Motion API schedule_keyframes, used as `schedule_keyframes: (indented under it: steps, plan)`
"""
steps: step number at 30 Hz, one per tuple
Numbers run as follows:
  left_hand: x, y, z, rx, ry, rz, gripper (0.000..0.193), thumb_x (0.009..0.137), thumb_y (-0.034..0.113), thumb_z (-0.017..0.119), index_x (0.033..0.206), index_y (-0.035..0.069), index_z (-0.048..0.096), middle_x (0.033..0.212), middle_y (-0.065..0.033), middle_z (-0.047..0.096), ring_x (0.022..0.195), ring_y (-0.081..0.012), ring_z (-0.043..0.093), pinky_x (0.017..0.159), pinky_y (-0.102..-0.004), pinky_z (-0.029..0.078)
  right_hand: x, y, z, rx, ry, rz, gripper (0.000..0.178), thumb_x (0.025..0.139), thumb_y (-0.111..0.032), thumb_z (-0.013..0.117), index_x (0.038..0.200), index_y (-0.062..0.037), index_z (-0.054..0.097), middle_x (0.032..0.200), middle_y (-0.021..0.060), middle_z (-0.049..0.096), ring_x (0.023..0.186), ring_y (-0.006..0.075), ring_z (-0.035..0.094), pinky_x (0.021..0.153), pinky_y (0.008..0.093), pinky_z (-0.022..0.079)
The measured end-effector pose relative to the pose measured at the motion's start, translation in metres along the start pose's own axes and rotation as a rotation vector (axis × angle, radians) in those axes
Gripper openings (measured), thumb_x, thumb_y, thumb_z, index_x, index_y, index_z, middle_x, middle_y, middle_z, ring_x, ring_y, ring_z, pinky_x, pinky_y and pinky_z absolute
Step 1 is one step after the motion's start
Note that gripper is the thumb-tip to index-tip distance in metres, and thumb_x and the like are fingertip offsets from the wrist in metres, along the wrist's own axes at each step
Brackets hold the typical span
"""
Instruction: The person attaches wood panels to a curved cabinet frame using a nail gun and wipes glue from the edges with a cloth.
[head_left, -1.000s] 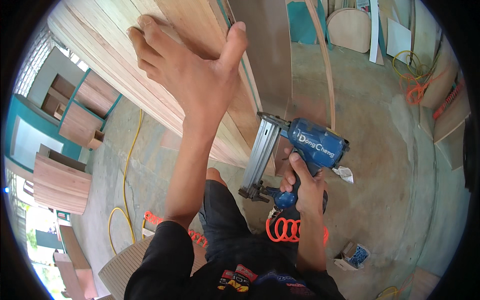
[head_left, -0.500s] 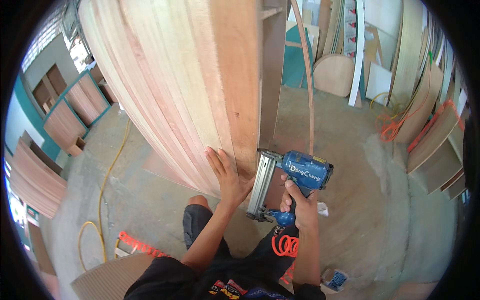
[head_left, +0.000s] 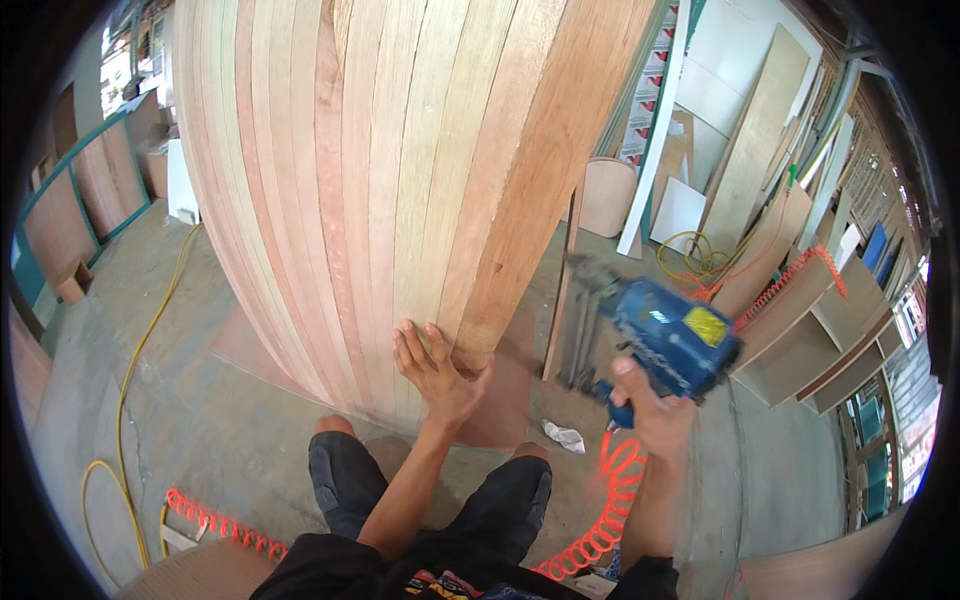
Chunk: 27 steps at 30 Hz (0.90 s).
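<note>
A tall curved panel of narrow wooden strips (head_left: 370,190) stands upright before me, in pink, pale and brown tones. My left hand (head_left: 440,375) lies on its lower right part with fingers apart, the thumb by the bottom corner. To the right, my right hand (head_left: 660,415) is wrapped round the grip of a blue pneumatic nail gun (head_left: 665,335), held in the air apart from the panel. Motion blurs the gun's magazine (head_left: 590,330). An orange coiled air hose (head_left: 620,490) runs down from its handle.
Crumpled white paper (head_left: 564,436) lies on the concrete floor between my right leg and the hose. A yellow hose (head_left: 130,370) snakes along the left. Boards (head_left: 755,130) lean at the back right, near a shelf-like wooden piece (head_left: 810,345). A flat reddish sheet (head_left: 500,400) lies under the panel.
The nail gun has moved right, away from the panel's edge, and tilted. My left hand stays on the panel. The view has turned right, showing more of the panel's face.
</note>
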<state>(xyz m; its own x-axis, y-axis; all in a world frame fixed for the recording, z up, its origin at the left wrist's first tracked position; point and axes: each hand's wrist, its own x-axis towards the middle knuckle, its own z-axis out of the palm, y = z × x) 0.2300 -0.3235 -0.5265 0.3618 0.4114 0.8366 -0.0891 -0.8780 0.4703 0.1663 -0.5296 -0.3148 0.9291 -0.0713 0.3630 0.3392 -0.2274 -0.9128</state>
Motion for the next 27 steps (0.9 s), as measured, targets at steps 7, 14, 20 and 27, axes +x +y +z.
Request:
schedule_keyframes:
  steps: [7, 14, 20, 27]
  plan:
    - [-0.003, 0.001, 0.004, -0.043, 0.021, 0.005, 0.117, 0.070, 0.042, 0.083, 0.161, 0.009, 0.017, 0.162, -0.0296, 0.015, 0.147, -0.0524, 0.016, 0.111, -0.0653, 0.021, 0.020, -0.035, -0.006, -0.239, 0.164, -0.474, 0.013, 0.091, -0.018, 0.077, 0.096, -0.0068, 0.072, 0.078, -0.0013, 0.065, 0.066, 0.0098, 0.059, 0.061, 0.0263, 0.047]
    - [-0.005, -0.005, 0.009, -0.058, 0.061, 0.012, 0.113, 0.070, 0.040, 0.081, 0.160, 0.009, 0.021, 0.162, -0.0294, 0.016, 0.147, -0.0529, 0.017, 0.112, -0.0660, 0.021, 0.034, -0.079, 0.017, -0.011, 0.189, -0.387, 0.022, 0.088, -0.026, 0.082, 0.089, -0.0071, 0.071, 0.066, -0.0070, 0.056, 0.054, 0.0037, 0.047, 0.052, 0.0215, 0.038]
    - [-0.008, -0.003, 0.014, -0.052, 0.062, -0.016, 0.113, 0.068, 0.039, 0.081, 0.159, 0.008, 0.021, 0.162, -0.0284, 0.017, 0.147, -0.0535, 0.016, 0.114, -0.0667, 0.018, 0.059, -0.102, 0.013, -0.159, 0.220, -0.506, 0.027, 0.083, -0.009, 0.084, 0.103, 0.0001, 0.069, 0.099, 0.0054, 0.071, 0.091, 0.0118, 0.067, 0.080, 0.0278, 0.053]
    - [-0.008, -0.004, 0.011, -0.033, 0.057, 0.004, 0.115, 0.067, 0.041, 0.081, 0.159, 0.008, 0.019, 0.161, -0.0286, 0.017, 0.146, -0.0539, 0.016, 0.115, -0.0661, 0.017, 0.087, -0.118, 0.017, -0.127, 0.234, -0.878, 0.035, 0.084, -0.017, 0.085, 0.109, 0.0004, 0.068, 0.100, 0.0049, 0.071, 0.088, 0.0136, 0.067, 0.080, 0.0298, 0.054]
